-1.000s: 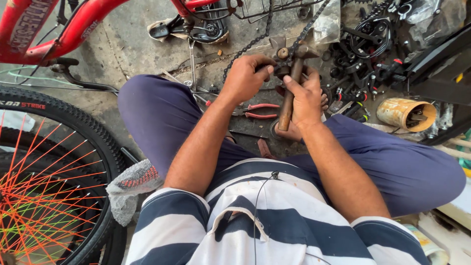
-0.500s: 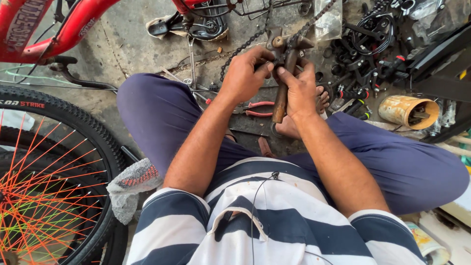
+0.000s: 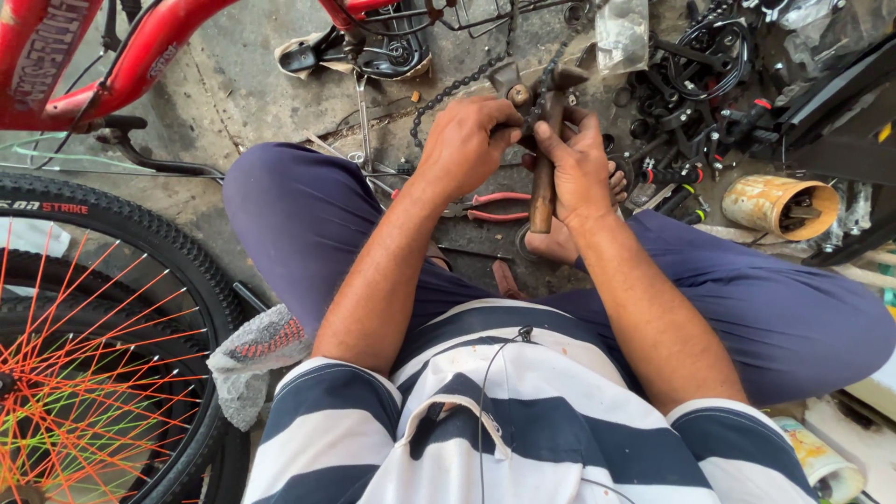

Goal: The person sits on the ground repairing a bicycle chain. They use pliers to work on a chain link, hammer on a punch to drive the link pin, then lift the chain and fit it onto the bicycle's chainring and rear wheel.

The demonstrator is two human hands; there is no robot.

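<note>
I sit on the floor with both hands raised in front of me. My right hand [image 3: 581,168] grips the wooden handle of a hammer [image 3: 544,177], its metal head up by my fingers. My left hand [image 3: 467,142] pinches a bicycle chain [image 3: 457,89] against the hammer head; the chain trails off to the upper left over the concrete. Red-handled pliers [image 3: 499,206] lie on the ground just below my hands.
A red bicycle frame [image 3: 140,56] crosses the top left. A wheel [image 3: 84,345] with orange spokes stands at my left. A rusty tin can [image 3: 779,205] and a heap of black bicycle parts [image 3: 709,84] lie to the right. A grey rag [image 3: 257,359] rests by my left thigh.
Both hands have lifted the hammer and chain slightly up and away from my lap, and the hammer handle now hangs more upright.
</note>
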